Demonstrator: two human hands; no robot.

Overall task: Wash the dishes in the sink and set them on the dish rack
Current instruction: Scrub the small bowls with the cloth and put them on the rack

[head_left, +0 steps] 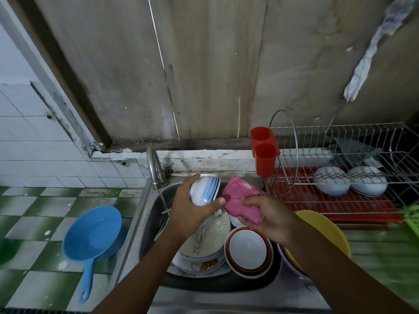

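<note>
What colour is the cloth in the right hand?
The cloth is pink; head view shows it.

— Is it bright?
— Middling. The light is soft, even daylight with no hard shadows. The white tiled wall [34,150] on the left is brightest, and the grey panelled wall [204,64] looks flat and dull.
— Any glare?
— Small glints on the steel tap [155,164] and a sheen inside the blue plastic dipper [93,232]. The stainless steel sink [136,234] darkens toward its bottom.
— Sharp?
— In the middle, yes: the blue-striped white bowl [205,191] and folded pink cloth [242,200] are crisp. The wide lens bows the wire dish rack [340,132] and the wall's lines. At the right edge the green plastic basket [411,219] and the green surface [385,257] smear.
</note>
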